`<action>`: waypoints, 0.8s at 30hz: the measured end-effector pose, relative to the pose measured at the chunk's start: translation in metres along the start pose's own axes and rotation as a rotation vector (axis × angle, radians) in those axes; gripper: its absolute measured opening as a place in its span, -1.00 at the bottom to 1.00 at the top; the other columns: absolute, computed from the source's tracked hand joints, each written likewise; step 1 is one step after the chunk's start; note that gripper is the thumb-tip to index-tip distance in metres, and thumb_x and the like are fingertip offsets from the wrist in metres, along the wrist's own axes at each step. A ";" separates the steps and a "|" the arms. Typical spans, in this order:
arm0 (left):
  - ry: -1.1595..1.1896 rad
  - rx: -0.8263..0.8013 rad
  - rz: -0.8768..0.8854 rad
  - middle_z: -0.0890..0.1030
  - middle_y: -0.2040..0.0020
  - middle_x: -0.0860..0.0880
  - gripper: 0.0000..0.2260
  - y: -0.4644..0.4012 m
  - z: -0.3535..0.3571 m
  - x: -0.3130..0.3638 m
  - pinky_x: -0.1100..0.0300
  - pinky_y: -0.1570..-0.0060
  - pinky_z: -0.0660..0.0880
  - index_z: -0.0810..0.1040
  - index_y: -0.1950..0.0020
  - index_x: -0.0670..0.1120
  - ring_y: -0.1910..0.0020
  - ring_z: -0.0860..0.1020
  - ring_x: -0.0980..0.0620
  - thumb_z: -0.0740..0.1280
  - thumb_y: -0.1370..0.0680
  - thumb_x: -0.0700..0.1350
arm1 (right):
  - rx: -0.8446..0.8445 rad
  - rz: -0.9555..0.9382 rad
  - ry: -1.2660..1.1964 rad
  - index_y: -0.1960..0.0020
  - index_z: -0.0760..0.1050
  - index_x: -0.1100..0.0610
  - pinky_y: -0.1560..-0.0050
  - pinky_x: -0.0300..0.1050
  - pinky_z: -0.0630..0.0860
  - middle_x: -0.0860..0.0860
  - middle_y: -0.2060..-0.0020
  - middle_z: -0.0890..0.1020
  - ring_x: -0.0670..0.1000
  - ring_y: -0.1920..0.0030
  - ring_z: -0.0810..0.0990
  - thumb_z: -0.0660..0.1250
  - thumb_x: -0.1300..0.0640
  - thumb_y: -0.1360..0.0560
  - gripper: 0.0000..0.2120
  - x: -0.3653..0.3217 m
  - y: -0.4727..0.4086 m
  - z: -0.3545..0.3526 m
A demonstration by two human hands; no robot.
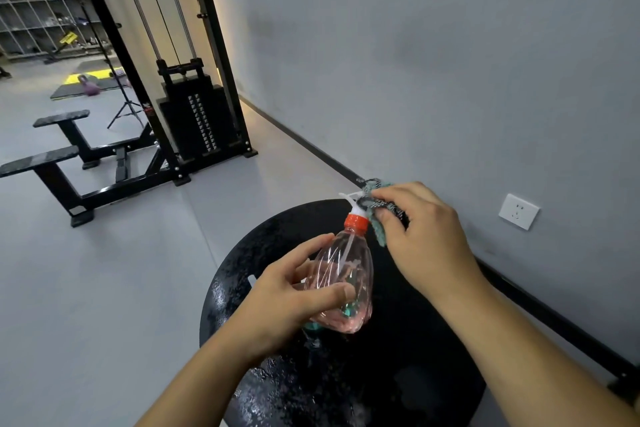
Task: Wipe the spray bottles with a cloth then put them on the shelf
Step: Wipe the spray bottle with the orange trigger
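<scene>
A clear pinkish spray bottle (341, 282) with an orange-red collar and a white nozzle is held above a round black table (398, 374). My left hand (287, 302) grips the bottle's body, thumb across the front. My right hand (420, 236) pinches a teal-and-grey cloth (379, 210) against the white spray head at the top. A second, teal-tinted object shows partly under the bottle on the table; I cannot tell what it is.
A grey wall with a white socket (518, 211) runs along the right. A black cable weight machine (197, 118) and its base bars (69, 163) stand on the grey floor to the left. Shelving (41, 17) lines the far back left.
</scene>
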State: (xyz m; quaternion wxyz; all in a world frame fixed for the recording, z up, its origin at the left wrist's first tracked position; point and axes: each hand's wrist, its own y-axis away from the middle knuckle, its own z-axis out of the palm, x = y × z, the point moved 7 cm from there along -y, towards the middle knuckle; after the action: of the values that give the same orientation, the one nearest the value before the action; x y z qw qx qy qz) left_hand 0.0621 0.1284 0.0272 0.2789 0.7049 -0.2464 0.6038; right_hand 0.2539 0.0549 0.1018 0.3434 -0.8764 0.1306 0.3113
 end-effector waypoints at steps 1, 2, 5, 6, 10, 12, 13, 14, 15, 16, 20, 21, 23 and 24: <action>-0.006 -0.005 0.005 0.74 -0.22 -0.05 -0.31 0.000 0.000 0.001 -0.03 -0.16 0.68 0.53 -0.46 0.25 -0.15 0.74 -0.09 0.67 -0.39 -0.07 | 0.027 0.023 0.011 -0.26 0.65 0.04 -0.14 -0.51 0.37 -0.17 -0.12 0.59 -0.14 -0.15 0.56 0.39 0.20 -0.61 -0.75 0.004 -0.001 -0.003; -0.010 -0.009 0.005 0.74 -0.22 -0.05 -0.31 0.000 0.001 0.001 -0.05 -0.17 0.68 0.53 -0.47 0.26 -0.15 0.74 -0.08 0.68 -0.40 -0.07 | 0.043 0.038 0.015 -0.26 0.65 0.05 -0.11 -0.52 0.34 -0.16 -0.11 0.59 -0.10 -0.16 0.57 0.39 0.21 -0.61 -0.75 0.006 -0.001 -0.004; -0.010 -0.007 -0.008 0.73 -0.24 -0.04 -0.28 0.000 0.004 -0.002 -0.11 -0.21 0.66 0.53 -0.47 0.26 -0.17 0.73 -0.07 0.69 -0.36 -0.05 | 0.011 0.004 0.011 -0.26 0.64 0.04 -0.19 -0.38 0.40 -0.15 -0.13 0.58 -0.07 -0.19 0.55 0.38 0.21 -0.61 -0.75 -0.001 0.002 0.002; -0.015 -0.002 -0.007 0.73 -0.24 -0.05 -0.27 0.000 0.004 -0.003 -0.13 -0.23 0.65 0.54 -0.46 0.27 -0.18 0.73 -0.08 0.69 -0.35 -0.04 | -0.014 -0.024 0.005 -0.27 0.64 0.04 -0.23 -0.30 0.44 -0.16 -0.14 0.58 -0.08 -0.20 0.55 0.37 0.21 -0.61 -0.74 -0.006 0.003 0.006; -0.046 0.013 0.007 0.73 -0.23 -0.04 -0.27 0.001 -0.003 -0.001 -0.11 -0.22 0.66 0.54 -0.46 0.28 -0.15 0.74 -0.08 0.69 -0.35 -0.04 | -0.070 -0.062 0.010 -0.28 0.64 0.02 -0.22 -0.36 0.42 -0.18 -0.13 0.57 -0.12 -0.20 0.54 0.37 0.22 -0.61 -0.73 -0.009 0.002 0.008; -0.067 0.008 0.014 0.74 -0.21 -0.02 -0.28 0.003 -0.005 0.002 -0.06 -0.22 0.66 0.53 -0.46 0.28 -0.14 0.74 -0.05 0.70 -0.37 -0.04 | -0.027 0.002 0.026 -0.27 0.64 0.04 -0.12 -0.55 0.33 -0.18 -0.12 0.56 -0.11 -0.18 0.55 0.37 0.24 -0.61 -0.73 0.001 -0.001 0.001; -0.073 0.004 0.016 0.74 -0.21 -0.02 -0.29 0.004 -0.004 0.003 -0.05 -0.21 0.67 0.53 -0.46 0.28 -0.14 0.74 -0.05 0.70 -0.38 -0.05 | 0.006 0.035 0.022 -0.27 0.64 0.05 -0.07 -0.61 0.31 -0.17 -0.11 0.56 -0.10 -0.17 0.56 0.36 0.25 -0.61 -0.73 0.005 -0.002 -0.003; -0.074 0.000 0.017 0.75 -0.21 -0.02 -0.30 0.004 -0.004 0.004 -0.05 -0.21 0.67 0.54 -0.46 0.28 -0.14 0.74 -0.05 0.69 -0.40 -0.07 | 0.028 0.055 0.012 -0.26 0.65 0.05 -0.05 -0.64 0.30 -0.18 -0.10 0.55 -0.09 -0.17 0.56 0.37 0.25 -0.61 -0.73 0.007 -0.002 -0.005; -0.072 -0.001 0.016 0.74 -0.21 -0.02 -0.31 0.004 -0.002 0.004 -0.05 -0.20 0.67 0.54 -0.46 0.29 -0.14 0.74 -0.06 0.68 -0.41 -0.09 | 0.025 0.054 0.001 -0.26 0.65 0.04 -0.08 -0.63 0.32 -0.20 -0.10 0.54 -0.10 -0.17 0.56 0.36 0.25 -0.61 -0.73 0.005 -0.001 -0.005; -0.072 -0.001 0.011 0.74 -0.21 -0.02 -0.31 0.004 -0.001 0.004 -0.06 -0.19 0.67 0.54 -0.46 0.28 -0.13 0.74 -0.06 0.68 -0.42 -0.11 | -0.001 0.033 -0.008 -0.27 0.64 0.02 -0.13 -0.57 0.35 -0.21 -0.10 0.54 -0.12 -0.18 0.54 0.36 0.23 -0.61 -0.73 0.000 0.001 -0.002; -0.085 0.005 0.002 0.75 -0.21 0.00 -0.24 0.003 0.001 0.001 -0.12 -0.27 0.62 0.51 -0.49 0.28 -0.14 0.74 -0.04 0.70 -0.35 0.00 | -0.129 -0.098 -0.006 -0.25 0.64 -0.03 -0.21 -0.52 0.33 -0.24 -0.12 0.54 -0.18 -0.22 0.49 0.37 0.21 -0.61 -0.73 -0.022 0.010 0.014; -0.080 0.006 0.002 0.74 -0.22 0.00 -0.23 0.003 0.000 0.000 -0.12 -0.27 0.62 0.51 -0.49 0.27 -0.14 0.74 -0.05 0.69 -0.32 0.03 | -0.131 -0.100 -0.002 -0.25 0.64 -0.03 -0.21 -0.52 0.33 -0.24 -0.12 0.55 -0.18 -0.22 0.49 0.37 0.21 -0.61 -0.73 -0.021 0.009 0.014; -0.075 0.005 0.010 0.74 -0.23 0.00 -0.23 0.003 -0.001 0.001 -0.08 -0.23 0.65 0.53 -0.47 0.27 -0.14 0.74 -0.05 0.70 -0.31 0.04 | -0.088 -0.055 -0.006 -0.27 0.64 0.00 -0.24 -0.36 0.44 -0.22 -0.13 0.55 -0.13 -0.22 0.52 0.36 0.21 -0.62 -0.73 -0.011 0.005 0.008; -0.078 0.003 0.016 0.74 -0.23 0.00 -0.24 0.003 -0.002 0.002 -0.05 -0.20 0.67 0.53 -0.47 0.28 -0.13 0.74 -0.05 0.72 -0.32 0.03 | -0.054 -0.024 -0.004 -0.28 0.64 0.02 -0.24 -0.27 0.50 -0.21 -0.13 0.54 -0.11 -0.21 0.53 0.36 0.22 -0.62 -0.73 -0.006 0.004 0.004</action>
State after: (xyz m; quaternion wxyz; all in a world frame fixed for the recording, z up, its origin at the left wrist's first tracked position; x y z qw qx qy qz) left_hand 0.0588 0.1275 0.0301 0.2632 0.7265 -0.2616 0.5784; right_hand 0.2459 0.0553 0.1012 0.3234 -0.8864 0.1107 0.3123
